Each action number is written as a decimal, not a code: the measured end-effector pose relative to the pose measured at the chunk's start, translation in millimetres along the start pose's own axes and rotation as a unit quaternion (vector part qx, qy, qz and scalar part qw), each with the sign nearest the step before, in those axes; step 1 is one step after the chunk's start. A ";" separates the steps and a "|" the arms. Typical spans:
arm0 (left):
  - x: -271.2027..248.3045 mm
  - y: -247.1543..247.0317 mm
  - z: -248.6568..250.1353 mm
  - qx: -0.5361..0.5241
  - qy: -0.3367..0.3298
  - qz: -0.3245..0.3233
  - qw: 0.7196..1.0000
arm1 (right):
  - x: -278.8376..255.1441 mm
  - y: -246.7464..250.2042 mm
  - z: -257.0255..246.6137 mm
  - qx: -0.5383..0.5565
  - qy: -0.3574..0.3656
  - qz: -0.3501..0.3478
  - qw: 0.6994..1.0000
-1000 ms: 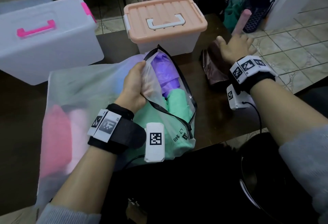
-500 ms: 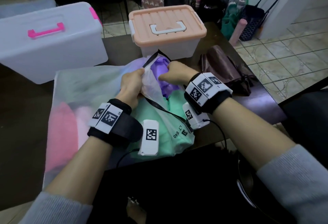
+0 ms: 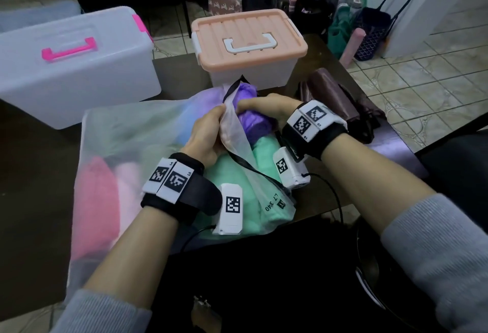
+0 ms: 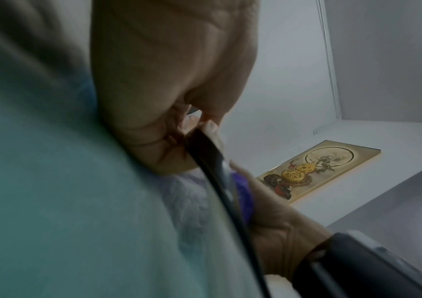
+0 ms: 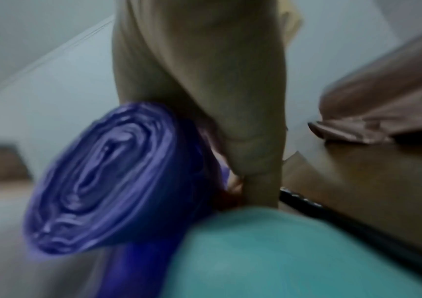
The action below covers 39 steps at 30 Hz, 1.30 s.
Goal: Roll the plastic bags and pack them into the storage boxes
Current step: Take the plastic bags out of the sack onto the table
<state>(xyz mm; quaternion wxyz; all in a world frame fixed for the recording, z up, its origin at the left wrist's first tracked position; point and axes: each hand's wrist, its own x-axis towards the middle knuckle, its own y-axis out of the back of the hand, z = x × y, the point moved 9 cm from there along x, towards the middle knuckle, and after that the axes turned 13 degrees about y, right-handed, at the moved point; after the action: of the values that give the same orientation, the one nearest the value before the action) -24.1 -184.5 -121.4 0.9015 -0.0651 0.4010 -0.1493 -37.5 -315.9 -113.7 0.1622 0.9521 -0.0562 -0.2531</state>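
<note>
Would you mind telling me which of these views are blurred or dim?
Head view: dim but mostly sharp, pouch slightly smeared. Left wrist view: foreground soft, left hand clear enough. Right wrist view: motion-blurred throughout, though the purple roll beside the right hand still reads.

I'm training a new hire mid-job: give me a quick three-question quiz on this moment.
1. True or false: the peach-lidded box stands open.
2. Which roll does the right hand grip: A green, B purple, C pink?
3. What does the left hand pinch?

Key:
1. False; its lid is on.
2. B, the purple roll.
3. The black-trimmed edge of the clear zip pouch.
</note>
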 end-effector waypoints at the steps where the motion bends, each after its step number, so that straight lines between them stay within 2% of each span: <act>1: 0.0 -1.0 -0.1 0.007 -0.001 -0.002 1.000 | -2.8 -7.3 -1.0 0.071 -0.019 -0.032 0.997; 3: 0.1 -0.8 -0.8 0.015 -0.002 0.000 1.000 | -11.4 -9.8 -9.3 0.139 -0.033 -0.064 0.988; 9: 4.5 6.0 -0.8 0.004 -0.003 0.029 1.000 | -38.9 40.0 -8.5 -0.008 -0.032 -0.049 0.998; 11: 7.4 6.8 -2.9 0.012 0.000 0.033 0.999 | -51.7 60.0 -1.3 -0.029 -0.028 -0.025 0.999; 14: 9.0 6.7 -3.7 0.026 -0.003 0.043 0.999 | -62.0 97.4 6.0 -0.047 0.011 0.094 0.994; 17: 10.0 6.5 -4.6 0.029 -0.005 0.050 0.998 | -65.7 128.8 3.5 -0.211 0.062 0.243 0.945; 18: 10.0 6.1 -4.8 0.029 -0.005 0.051 0.998 | -64.1 133.1 5.2 -0.244 0.065 0.273 0.928; 21: 9.8 7.2 -5.4 0.030 -0.005 0.053 0.998 | -57.7 133.1 16.0 -0.272 0.056 0.325 0.904; 25: 7.8 7.1 -3.9 0.031 -0.009 0.052 0.998 | -44.1 117.9 22.7 -0.368 0.038 0.323 0.871; 28: 7.1 7.8 -4.0 0.030 -0.010 0.057 0.998 | -29.0 105.2 31.4 -0.403 0.017 0.294 0.867; 31: 8.3 8.7 -4.3 0.030 -0.009 0.061 0.998 | -21.3 100.4 34.6 -0.414 0.000 0.297 0.860; 36: 5.5 9.9 -2.9 0.027 -0.009 0.066 0.997 | -23.2 101.4 35.8 -0.382 -0.030 0.249 0.890; 39: 1.6 11.2 -0.3 0.026 -0.015 0.075 0.997 | -33.1 108.8 26.3 -0.370 -0.023 0.260 0.892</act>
<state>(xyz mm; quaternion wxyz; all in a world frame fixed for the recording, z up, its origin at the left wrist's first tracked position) -20.9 -174.4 -125.4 0.9174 -0.0131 0.3871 -0.0907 -81.9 -419.4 -83.2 0.5611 0.7685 -0.2083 -0.2263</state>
